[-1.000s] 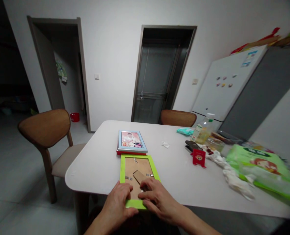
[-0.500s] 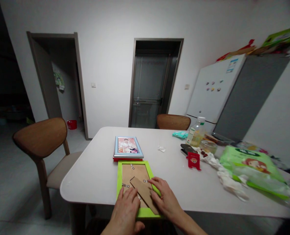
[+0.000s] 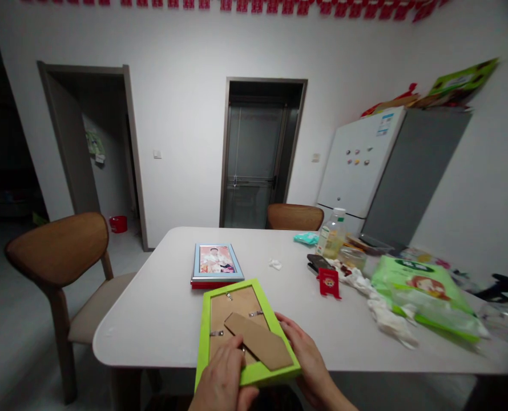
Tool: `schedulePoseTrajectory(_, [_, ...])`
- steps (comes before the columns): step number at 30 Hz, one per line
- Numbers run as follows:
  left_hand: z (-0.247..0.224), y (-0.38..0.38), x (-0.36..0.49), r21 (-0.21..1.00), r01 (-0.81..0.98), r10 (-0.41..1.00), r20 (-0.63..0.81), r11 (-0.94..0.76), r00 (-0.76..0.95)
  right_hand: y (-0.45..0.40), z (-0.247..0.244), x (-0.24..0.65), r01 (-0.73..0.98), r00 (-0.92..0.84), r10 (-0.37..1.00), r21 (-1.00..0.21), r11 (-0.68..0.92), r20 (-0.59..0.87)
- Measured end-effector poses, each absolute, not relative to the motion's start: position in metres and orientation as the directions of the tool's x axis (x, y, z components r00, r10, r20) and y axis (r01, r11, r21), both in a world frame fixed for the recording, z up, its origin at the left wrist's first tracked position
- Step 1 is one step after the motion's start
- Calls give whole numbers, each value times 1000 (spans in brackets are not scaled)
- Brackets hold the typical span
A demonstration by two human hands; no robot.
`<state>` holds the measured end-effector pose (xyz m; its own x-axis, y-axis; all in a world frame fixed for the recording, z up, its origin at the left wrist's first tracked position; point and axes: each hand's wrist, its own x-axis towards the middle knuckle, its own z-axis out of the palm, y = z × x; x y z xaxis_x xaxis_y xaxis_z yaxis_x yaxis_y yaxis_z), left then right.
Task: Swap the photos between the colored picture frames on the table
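Note:
A lime green picture frame (image 3: 205,325) shows its brown backing, with metal clips and a cardboard stand (image 3: 260,341) lying slantwise over it. It is tilted at the table's front edge. My left hand (image 3: 222,374) grips its lower left part, fingertips on the backing near the bottom clip. Around the right edge is my right hand (image 3: 307,357), its fingers partly hidden behind the frame. Beyond it, a light blue frame with a photo (image 3: 215,261) rests face up on something red (image 3: 215,285).
On the white table (image 3: 151,308) are a crumpled tissue (image 3: 275,264), a red card-like item (image 3: 329,282), a dark phone-like object (image 3: 318,262), a bottle (image 3: 331,237) and a green package (image 3: 425,291). A wooden chair (image 3: 61,251) stands left.
The green frame has been lifted and tilted at its near end. My right hand has moved from its top surface to grip its right side. The head view has shifted upward.

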<state>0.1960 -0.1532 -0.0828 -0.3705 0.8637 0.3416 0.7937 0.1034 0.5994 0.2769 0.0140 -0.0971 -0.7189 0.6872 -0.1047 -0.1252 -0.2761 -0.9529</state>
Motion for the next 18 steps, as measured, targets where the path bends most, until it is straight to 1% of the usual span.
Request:
schedulePoseTrajectory(3, [-72,-151,205,738,674,754,462,-35,-467,-13,-95,272,-150,-851,516,-898,-414,-96])
schedulePoseTrajectory(5, [-68,-147,213,830,542,694,469,-134,-546,-30,-94,266,-125,-894,430,-854,-506,-123])
schedulePoseTrajectory(6, [-66,-144,217,866,467,681,453,-182,-575,-36,-94,264,-130,-896,424,-836,-533,-132])
schedulePoseTrajectory(8, [-61,-138,222,908,320,687,416,-272,-596,-40,-94,261,-199,-862,497,-832,-518,-103])
schedulePoseTrajectory(10, [-53,-132,224,915,202,701,399,-350,-591,-32,-94,263,-274,-799,599,-858,-434,-47])
schedulePoseTrajectory(11, [-49,-128,223,911,158,703,397,-382,-590,-23,-94,266,-285,-767,640,-878,-385,-32])
schedulePoseTrajectory(13, [-41,-119,217,900,98,697,394,-425,-599,7,-96,275,-227,-697,714,-929,-293,-55])
schedulePoseTrajectory(14, [-40,-114,213,898,79,698,389,-432,-601,26,-97,280,-160,-649,756,-957,-242,-83])
schedulePoseTrajectory(15, [-40,-107,209,902,66,709,379,-427,-594,47,-99,286,-53,-599,793,-982,-181,-113])
schedulePoseTrajectory(17, [-48,-92,201,925,62,752,343,-375,-564,91,-102,296,169,-514,854,-986,15,-75])
schedulePoseTrajectory(18, [-54,-84,198,944,81,777,311,-320,-547,112,-103,299,279,-495,868,-954,112,-42])
